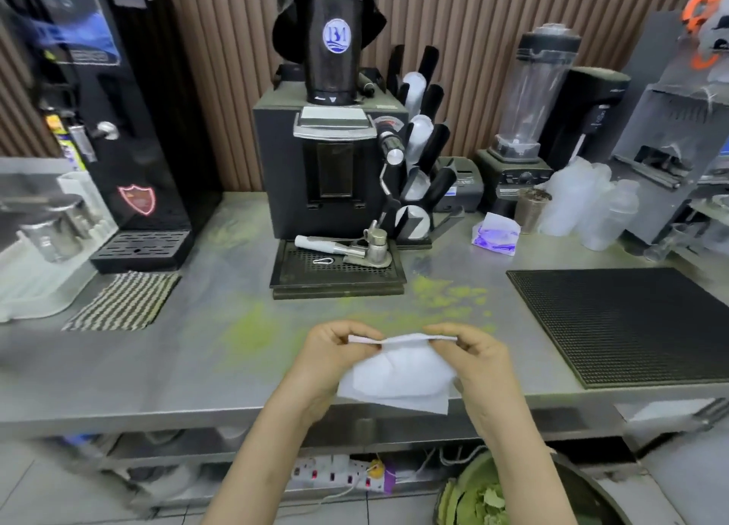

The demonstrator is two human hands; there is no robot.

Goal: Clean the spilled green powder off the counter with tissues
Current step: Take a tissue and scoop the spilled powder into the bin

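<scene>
We held one white tissue [398, 378] w/ both hands above the front edge of the steel counter [157, 374]. Our left hand [335, 351] pinched its top-left corner and our right hand [481, 360] the top-right. The hands were apart, the top edge was stretched btwn them & the rest of the sheet hung down. Green powder [252, 331] lay on the counter just beyond the tissue, w/ more scattered nr the front-right of the coffee machine [331, 161]. A tissue pack [496, 234] sat further back, right of the machine. A black mat [631, 323] lay at right & a striped cloth [124, 301] at left.
</scene>
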